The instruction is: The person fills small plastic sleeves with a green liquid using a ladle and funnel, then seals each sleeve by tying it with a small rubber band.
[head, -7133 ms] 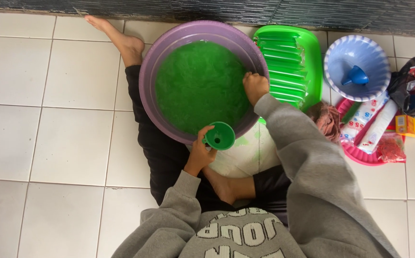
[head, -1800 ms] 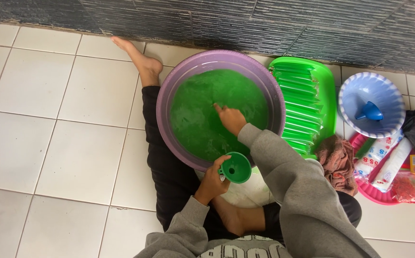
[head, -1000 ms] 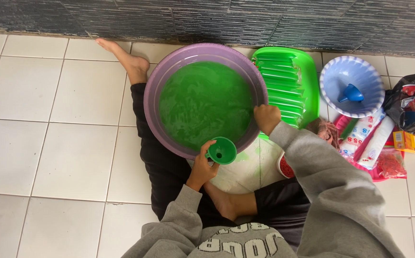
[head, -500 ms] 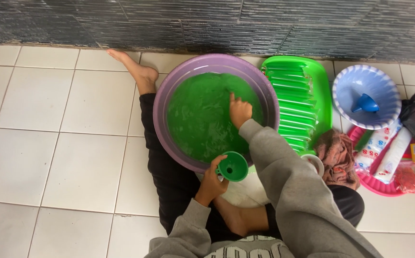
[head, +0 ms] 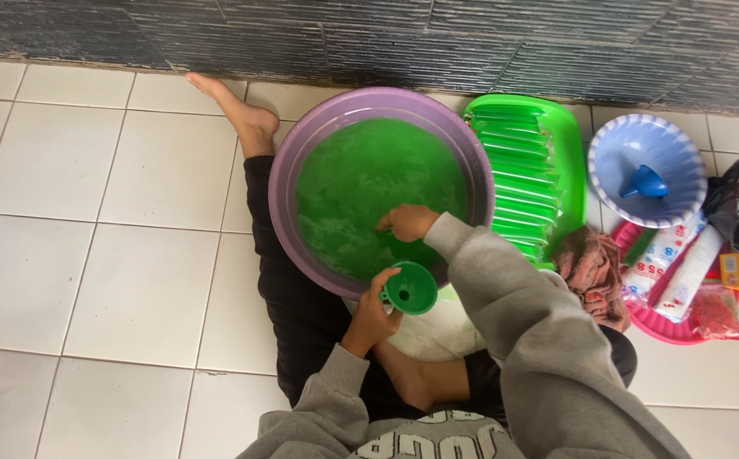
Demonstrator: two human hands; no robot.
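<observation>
Over the basin [head: 277,183], full of green liquid [head: 369,187], the right hand [head: 407,223] dips loosely curled, holding nothing, while the left hand [head: 371,313] clamps an empty funnel [head: 411,288].

Purple basin [head: 284,161] full of bright green liquid [head: 369,183], green funnel [head: 412,289] near it. Right of that, a green ribbed tray [head: 526,161], a blue-and-white striped bowl [head: 641,140] and a pinkish-brown cloth [head: 590,272], I think. Grey sleeves [head: 531,323], white floor tiles [head: 131,280].
</observation>
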